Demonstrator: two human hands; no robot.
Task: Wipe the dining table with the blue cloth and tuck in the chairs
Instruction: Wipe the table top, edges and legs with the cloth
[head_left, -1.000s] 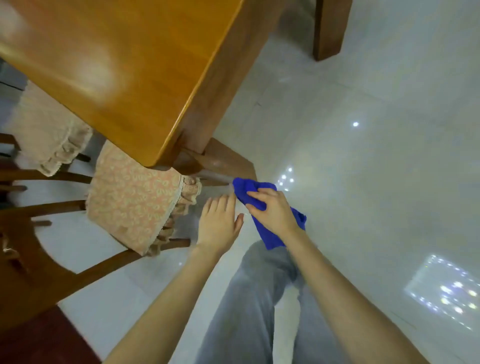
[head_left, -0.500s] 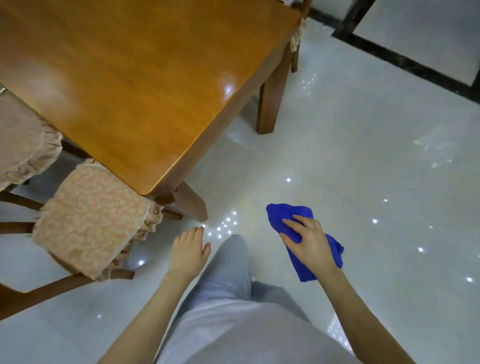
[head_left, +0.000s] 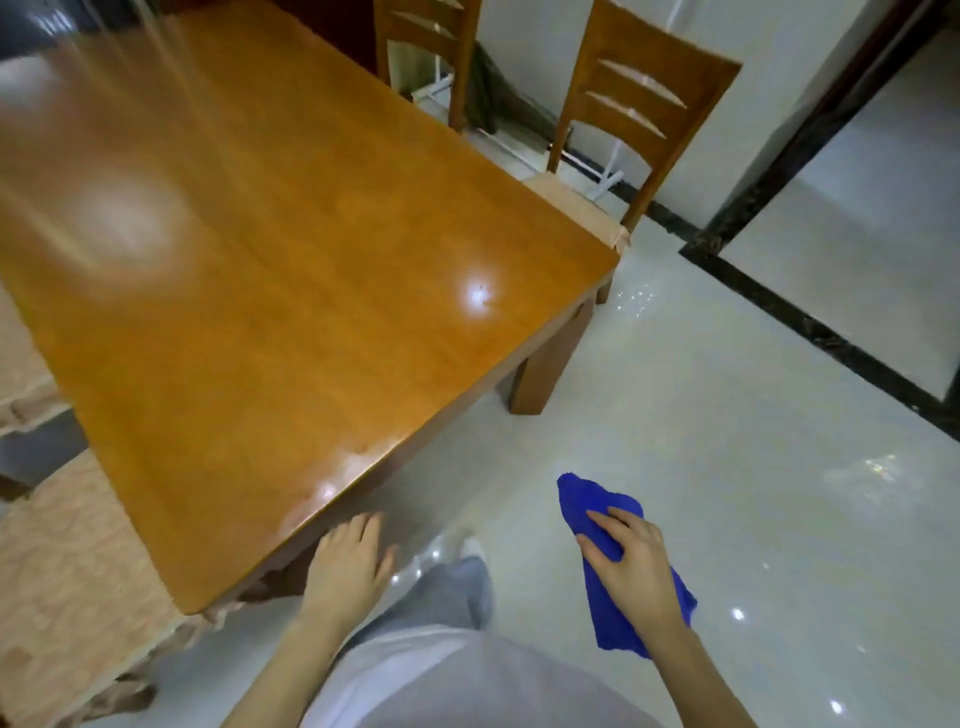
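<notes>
The glossy wooden dining table (head_left: 270, 291) fills the upper left of the view, its near corner at lower left. My right hand (head_left: 631, 564) grips the crumpled blue cloth (head_left: 592, 506) over the floor, to the right of the table and apart from it. My left hand (head_left: 350, 566) hangs empty with fingers apart, just beside the table's near edge. A cushioned chair seat (head_left: 67, 582) sits at the near left corner, partly under the table. Two wooden chairs (head_left: 641, 111) stand at the far side, one with its seat partly under the far corner.
My legs in grey trousers (head_left: 447, 613) stand on the shiny pale tiled floor (head_left: 727, 441) right of the table. A dark floor border (head_left: 810, 322) runs diagonally at the right. Another cushion (head_left: 21, 374) shows at the left edge.
The view has lifted from the table's underside and corner to its whole top and the far chairs. My hands have drawn apart; the right one still holds the cloth.
</notes>
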